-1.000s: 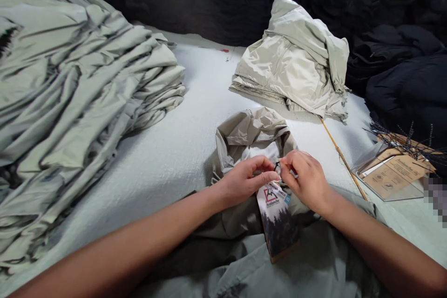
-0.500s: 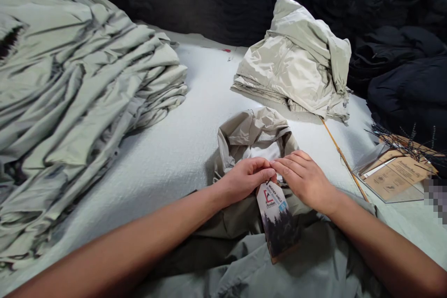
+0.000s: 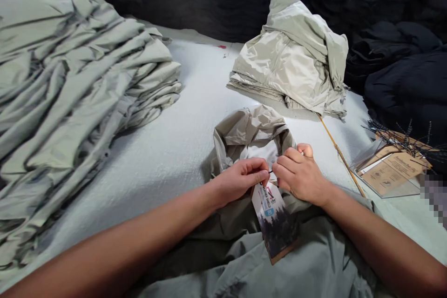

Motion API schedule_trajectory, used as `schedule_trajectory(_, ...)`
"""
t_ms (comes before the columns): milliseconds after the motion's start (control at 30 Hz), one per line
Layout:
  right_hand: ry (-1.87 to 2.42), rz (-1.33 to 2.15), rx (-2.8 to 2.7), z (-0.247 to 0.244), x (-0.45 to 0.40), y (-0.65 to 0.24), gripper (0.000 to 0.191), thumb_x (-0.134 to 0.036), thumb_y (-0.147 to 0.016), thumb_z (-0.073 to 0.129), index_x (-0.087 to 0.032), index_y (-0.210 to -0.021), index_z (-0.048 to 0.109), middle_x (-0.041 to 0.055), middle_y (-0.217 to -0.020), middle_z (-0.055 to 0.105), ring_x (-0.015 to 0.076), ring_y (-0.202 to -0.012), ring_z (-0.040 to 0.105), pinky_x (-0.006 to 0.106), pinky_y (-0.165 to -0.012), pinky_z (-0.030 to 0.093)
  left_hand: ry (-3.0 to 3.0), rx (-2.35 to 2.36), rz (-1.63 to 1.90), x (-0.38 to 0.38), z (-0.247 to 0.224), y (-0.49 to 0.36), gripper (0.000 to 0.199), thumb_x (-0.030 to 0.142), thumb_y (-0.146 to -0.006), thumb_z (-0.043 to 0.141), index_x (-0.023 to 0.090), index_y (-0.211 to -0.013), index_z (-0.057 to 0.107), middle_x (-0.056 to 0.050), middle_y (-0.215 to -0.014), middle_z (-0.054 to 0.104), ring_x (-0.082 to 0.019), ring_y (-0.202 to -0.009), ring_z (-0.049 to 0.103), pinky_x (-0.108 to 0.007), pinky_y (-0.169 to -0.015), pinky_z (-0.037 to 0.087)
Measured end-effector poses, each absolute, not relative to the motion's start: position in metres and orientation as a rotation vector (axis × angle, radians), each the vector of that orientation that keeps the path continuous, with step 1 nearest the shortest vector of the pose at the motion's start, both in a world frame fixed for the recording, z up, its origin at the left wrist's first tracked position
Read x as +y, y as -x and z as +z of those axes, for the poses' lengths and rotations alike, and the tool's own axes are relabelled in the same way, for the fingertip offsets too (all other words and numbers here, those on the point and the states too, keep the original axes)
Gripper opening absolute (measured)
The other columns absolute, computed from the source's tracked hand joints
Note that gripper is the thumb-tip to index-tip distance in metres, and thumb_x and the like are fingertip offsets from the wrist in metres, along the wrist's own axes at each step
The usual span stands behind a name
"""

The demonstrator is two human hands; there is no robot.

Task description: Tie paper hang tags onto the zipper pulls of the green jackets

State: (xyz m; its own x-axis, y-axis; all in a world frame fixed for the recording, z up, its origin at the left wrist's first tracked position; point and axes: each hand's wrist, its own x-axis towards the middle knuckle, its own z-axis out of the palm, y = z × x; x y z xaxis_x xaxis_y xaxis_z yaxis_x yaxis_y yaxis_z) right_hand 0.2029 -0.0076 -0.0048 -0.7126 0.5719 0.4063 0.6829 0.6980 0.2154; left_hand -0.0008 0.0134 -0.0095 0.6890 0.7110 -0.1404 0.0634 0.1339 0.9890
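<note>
Okay, left hand: thumb and index pinching the black cord at the tag's top end. Right hand: fingers curled in, closed on the cord just beside the left fingertips; exact grip hidden. Tag hangs below the left hand, printed face up, over the garment, just in front of its hood.

To do it well, I'd make the left pinch the anchor and let the right do the fine work. Pull short and straight along the cord; a sideways yank could twist the tag or crease its hole. Hold fabric folds clear of the fingertips. Can't tell whether the cord passes through the garment, so go light on tension.
</note>
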Motion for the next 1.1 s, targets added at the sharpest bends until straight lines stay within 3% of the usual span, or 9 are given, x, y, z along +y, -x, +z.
schedule_trajectory(267,1.053,-0.085,-2.49,-0.009,-0.007,-0.2,0.018,-0.025,-0.098,0.042,-0.016,-0.098,0.058,0.007,-0.088,0.063,0.0219,-0.084,0.048,0.039,-0.082,0.033,-1.445,0.713,0.537,0.011,-0.01,-0.003,0.035,0.048,-0.083,0.057,0.016,-0.07,0.054,0.004,-0.061,0.047,-0.009,-0.056,0.035,-0.022,-0.052,0.026)
schedule_trajectory(567,0.908,-0.081,-2.524,-0.005,-0.001,-0.201,0.037,-0.026,-0.101,0.035,-0.018,-0.077,0.062,0.0038,-0.068,0.058,0.0202,-0.075,0.047,0.037,-0.075,0.032,-1.463,0.708,0.542,0.013,-0.009,-0.001,0.033,0.045,-0.08,0.061,0.015,-0.068,0.054,0.003,-0.062,0.046,-0.01,-0.059,0.036,-0.023,-0.055,0.027)
schedule_trajectory(800,0.996,0.198,-2.25,-0.009,0.002,-0.212,0.017,-0.034,-0.093,0.059,-0.018,-0.098,0.063,0.0028,-0.081,0.069,0.0169,-0.074,0.057,0.035,-0.076,0.037,-1.371,0.696,0.557,0.011,-0.009,-0.001,0.038,0.051,-0.081,0.061,0.014,-0.075,0.057,0.0,-0.07,0.054,-0.011,-0.062,0.043,-0.022,-0.058,0.032)
schedule_trajectory(933,0.912,0.114,-2.259,-0.008,-0.001,-0.212,0.013,-0.024,-0.096,0.053,-0.019,-0.093,0.065,0.003,-0.083,0.072,0.0171,-0.076,0.059,0.036,-0.079,0.037,-1.367,0.706,0.542,0.011,-0.008,-0.002,0.04,0.053,-0.082,0.06,0.013,-0.079,0.058,0.0,-0.073,0.056,-0.011,-0.064,0.045,-0.022,-0.059,0.033)
schedule_trajectory(1100,0.9,-0.025,-2.328,-0.006,-0.005,-0.207,0.018,-0.019,-0.097,0.047,-0.017,-0.1,0.065,0.0055,-0.087,0.072,0.0181,-0.077,0.057,0.039,-0.081,0.035,-1.349,0.728,0.529,0.01,-0.007,-0.004,0.041,0.053,-0.084,0.058,0.013,-0.081,0.061,0.0,-0.071,0.057,-0.01,-0.061,0.044,-0.021,-0.056,0.033)
